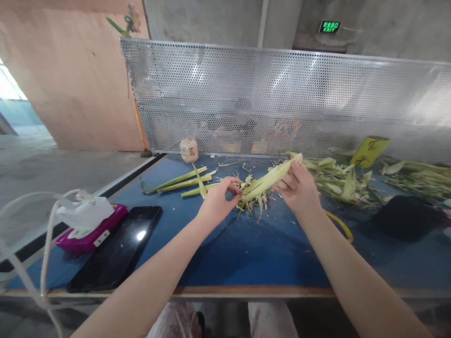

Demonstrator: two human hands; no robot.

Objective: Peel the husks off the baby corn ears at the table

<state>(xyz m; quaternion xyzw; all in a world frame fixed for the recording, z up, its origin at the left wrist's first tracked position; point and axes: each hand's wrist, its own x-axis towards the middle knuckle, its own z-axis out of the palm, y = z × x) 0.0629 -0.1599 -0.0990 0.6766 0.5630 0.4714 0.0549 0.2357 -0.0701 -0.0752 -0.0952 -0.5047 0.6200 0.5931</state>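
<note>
A pale green leafy stalk (266,182) slants up to the right between my two hands above the blue tabletop. My right hand (298,185) is closed around its upper end. At the lower end my left hand (223,195) pinches with thumb and fingertips; what exactly lies between them is partly hidden. Beneath the stalk is a heap of stringy plant scraps (252,199). Several long green stalks (188,180) lie left of my left hand. A pile of peeled leaves (340,183) lies right of my right hand.
A perforated metal screen (218,94) stands along the back edge. At left are a black phone (116,249) and a purple tissue box (95,234). A pale jar (189,150), a yellow-green container (369,151) and a dark object (408,218) are also on the table.
</note>
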